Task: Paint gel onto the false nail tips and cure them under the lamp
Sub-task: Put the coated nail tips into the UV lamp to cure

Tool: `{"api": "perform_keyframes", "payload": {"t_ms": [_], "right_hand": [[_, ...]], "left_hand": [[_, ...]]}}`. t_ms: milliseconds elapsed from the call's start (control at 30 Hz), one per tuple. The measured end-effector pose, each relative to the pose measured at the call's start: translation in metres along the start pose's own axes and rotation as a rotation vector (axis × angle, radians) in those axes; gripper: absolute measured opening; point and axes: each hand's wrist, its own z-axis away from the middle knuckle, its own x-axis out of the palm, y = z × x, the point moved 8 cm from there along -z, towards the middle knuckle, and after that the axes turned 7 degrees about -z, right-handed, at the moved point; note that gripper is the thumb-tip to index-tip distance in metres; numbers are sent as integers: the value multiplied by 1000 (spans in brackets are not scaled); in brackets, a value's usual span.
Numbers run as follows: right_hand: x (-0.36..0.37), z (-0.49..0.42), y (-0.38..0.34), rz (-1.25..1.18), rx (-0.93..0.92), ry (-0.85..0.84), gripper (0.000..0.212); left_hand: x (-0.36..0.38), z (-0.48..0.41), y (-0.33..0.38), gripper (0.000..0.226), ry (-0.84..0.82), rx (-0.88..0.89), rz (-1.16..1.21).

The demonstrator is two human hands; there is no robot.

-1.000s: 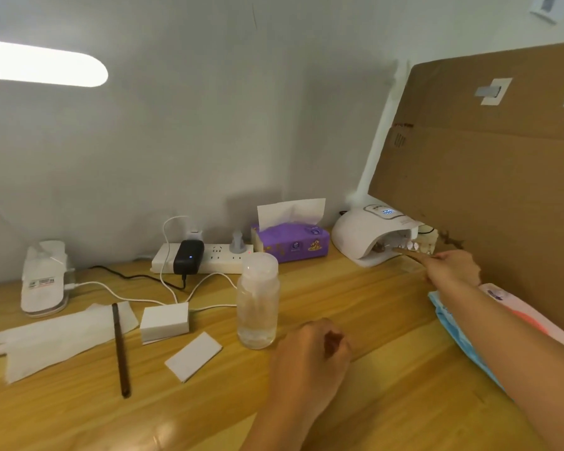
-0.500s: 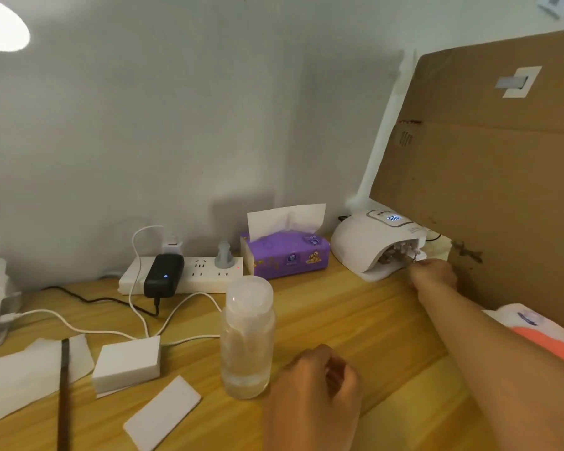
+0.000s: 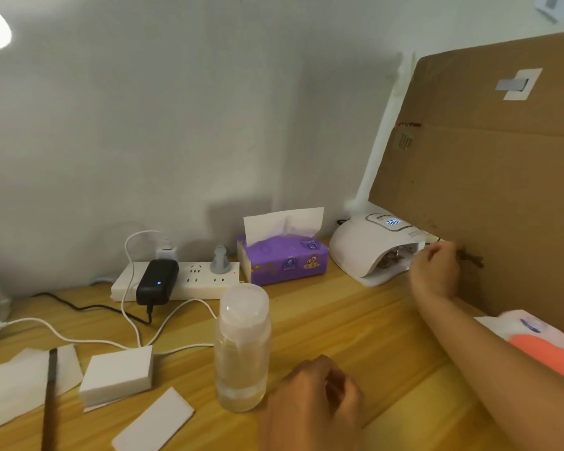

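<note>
Curing looked like the step in hand. Seen from the head, the right hand (image 3: 435,271) was up at the mouth of the lamp (image 3: 362,245), at the far right of the surface (image 3: 355,327). Its fingers were curled, but I could not tell if they pinched anything. The nail tips (image 3: 392,259) lay just inside the lamp, small and dark, just beside that hand. The lamp's little screen glowed blue. The left hand (image 3: 316,398) rested on the surface near the bottle (image 3: 243,346), fingers loosely curled and holding nothing that showed. The brush (image 3: 50,395) lay far off to the left. Next, I think, the right hand needs to come away slowly, so the tips do not get knocked out from under the light.
</note>
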Motion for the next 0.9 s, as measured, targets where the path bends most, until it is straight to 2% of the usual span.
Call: {"api": "perform_keyframes", "payload": {"t_ms": [33, 100, 133, 233, 300, 400, 600, 767, 833, 900], "right_hand": [[-6, 3, -20, 32, -177, 40, 8], [5, -1, -51, 149, -397, -61, 10], [19, -9, -56, 246, -397, -171, 18], [50, -34, -50, 573, -227, -464, 49], [59, -41, -47, 643, -175, -555, 55], [67, -44, -45, 698, -165, -602, 57], [75, -42, -46, 852, -326, -556, 51], [67, -34, -53, 744, -331, -474, 43], [50, -21, -50, 529, -309, -325, 40], [25, 0, -36, 325, -229, -67, 30]], "left_hand": [[0, 0, 1, 24, -2, -1, -4], [0, -1, 1, 24, -2, -8, -3], [0, -2, 0, 23, 0, -14, 6], [0, -5, -3, 22, -13, -31, 38], [1, -6, -5, 23, -25, -28, 50], [0, -6, -6, 26, -12, -25, 83], [1, -9, -6, 29, 10, 2, 154], [2, -9, -3, 26, 27, 52, 202], [2, -8, -1, 26, 34, 66, 228], [3, -6, -1, 25, 42, 72, 248]]}}
